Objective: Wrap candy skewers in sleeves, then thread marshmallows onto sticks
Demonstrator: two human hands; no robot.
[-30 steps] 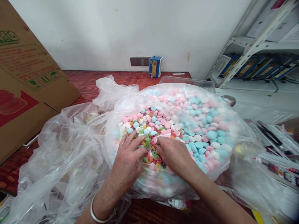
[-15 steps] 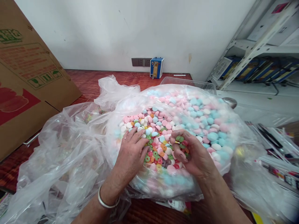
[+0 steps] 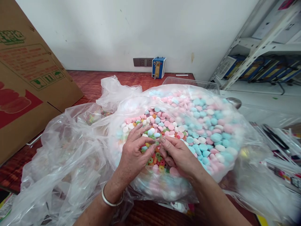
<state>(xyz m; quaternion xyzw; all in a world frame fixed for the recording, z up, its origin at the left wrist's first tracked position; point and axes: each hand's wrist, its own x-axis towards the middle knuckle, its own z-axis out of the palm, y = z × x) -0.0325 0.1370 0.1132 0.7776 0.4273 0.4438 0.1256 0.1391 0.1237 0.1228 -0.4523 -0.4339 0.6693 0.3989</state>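
Note:
A large clear plastic bag (image 3: 211, 110) lies on the table, full of pink, blue and white button-shaped candies (image 3: 204, 147). Through its opening, small coloured ring-shaped candies (image 3: 160, 160) show among them. My left hand (image 3: 136, 150), with a bangle on its wrist, is over the left of the opening; thumb and index finger pinch together while the other fingers reach out. My right hand (image 3: 180, 155) comes from the right with curled fingers, its thumb tip close to the left fingertips. What sits between the fingertips is too small to make out.
More crumpled clear bags (image 3: 63, 157) lie on the left, beside a cardboard box (image 3: 28, 75). A blue device (image 3: 158, 67) stands by the wall sockets. Behind the bag are a clear tray (image 3: 190, 82) and a metal scoop (image 3: 234, 102). Shelving (image 3: 256, 47) stands at right.
My right hand has moved left and turned palm down, from holding ring candies in its curled fingers to meeting my left fingertips. My left thumb and index finger have drawn together.

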